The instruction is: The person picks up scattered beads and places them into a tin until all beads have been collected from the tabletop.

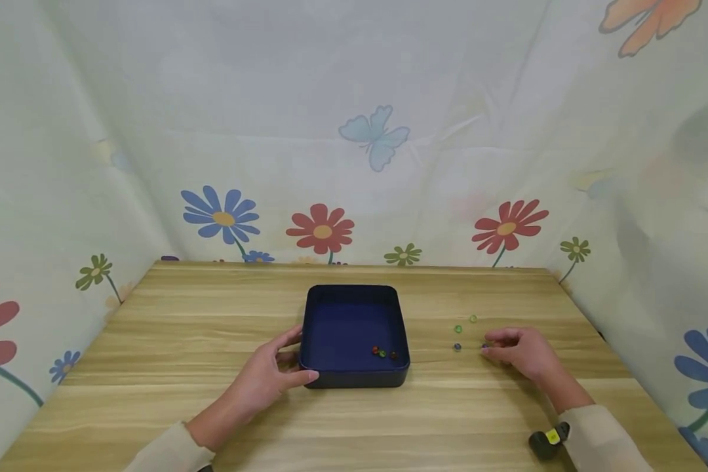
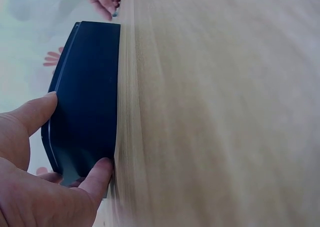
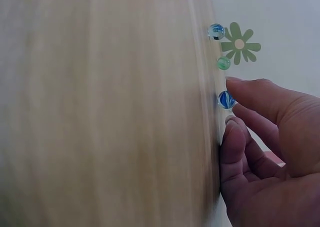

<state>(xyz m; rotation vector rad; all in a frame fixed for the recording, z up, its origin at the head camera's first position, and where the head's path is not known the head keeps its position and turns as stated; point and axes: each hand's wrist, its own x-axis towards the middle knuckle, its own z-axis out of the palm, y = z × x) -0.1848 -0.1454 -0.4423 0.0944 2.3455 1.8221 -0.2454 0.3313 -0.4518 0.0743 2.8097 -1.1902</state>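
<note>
A dark blue square tray [image 1: 356, 379] stands on the table, its front left corner gripped by my left hand [image 1: 263, 373]. In the left wrist view, the thumb and fingers [image 2: 97, 179] spread around the tray's side. To the right of the tray, my right hand [image 1: 522, 354] pinches a blue-swirled glass marble [image 3: 226, 99] between thumb and index finger, low at the tabletop; the other fingers curl in. Another blue marble [image 1: 457, 347] and two green ones, a green marble [image 1: 458, 329] and a pale green marble [image 1: 473, 318], lie beyond it.
Inside the tray's front right corner sit a red marble [image 1: 375, 350], a green marble [image 1: 382, 354] and a dark reddish marble [image 1: 393, 355]. Flower-printed cloth [image 1: 377, 216] hangs behind and beside the wooden table [image 1: 212, 295].
</note>
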